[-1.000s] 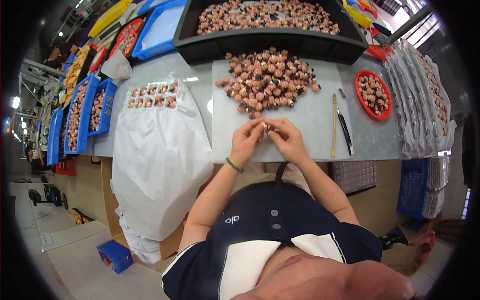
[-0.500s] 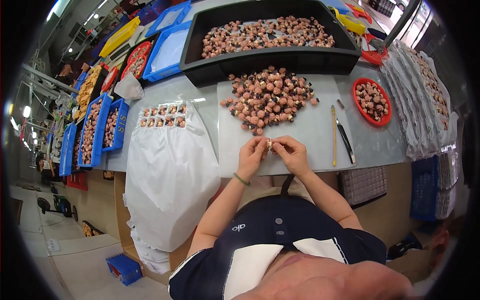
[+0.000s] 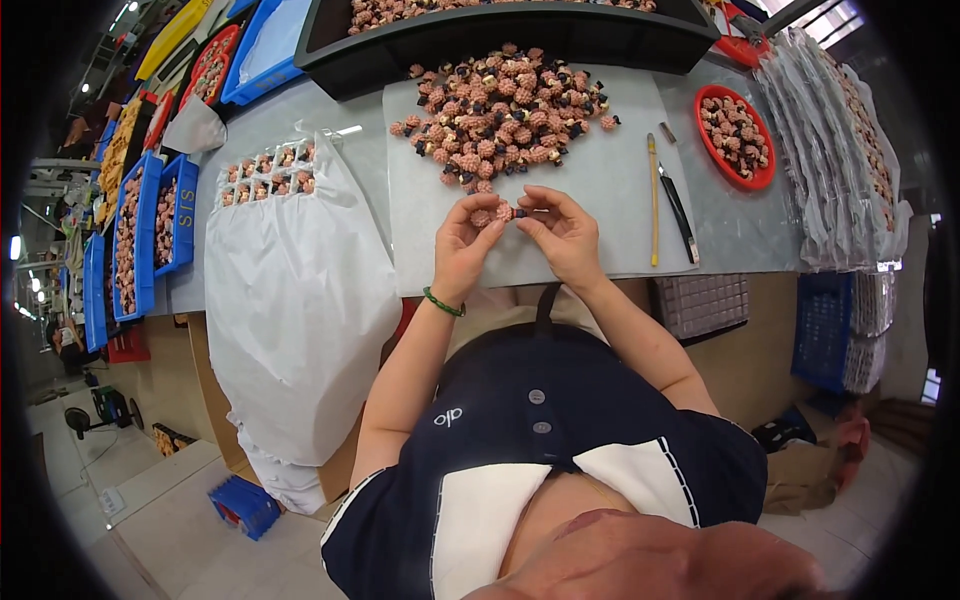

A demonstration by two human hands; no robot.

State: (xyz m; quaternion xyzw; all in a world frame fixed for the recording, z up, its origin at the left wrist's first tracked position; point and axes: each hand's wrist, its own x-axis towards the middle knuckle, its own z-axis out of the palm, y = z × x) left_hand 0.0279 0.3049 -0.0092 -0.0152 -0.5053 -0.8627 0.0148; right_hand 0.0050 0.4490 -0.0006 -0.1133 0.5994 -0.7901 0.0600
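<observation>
Pinching a figurine [image 3: 505,213] just above the frame's centre, between thumb and fingertips of left hand [image 3: 461,245], on its pink side, and of right hand [image 3: 570,238], at its dark end. Held over the white sheet [image 3: 620,205], just below the pile [image 3: 505,110] at upper centre. Partly covered by fingers, with finer detail too small to make out; cannot tell one piece from two beside the left thumb. Cut off by the upper edge: black tray [image 3: 620,38].
</observation>
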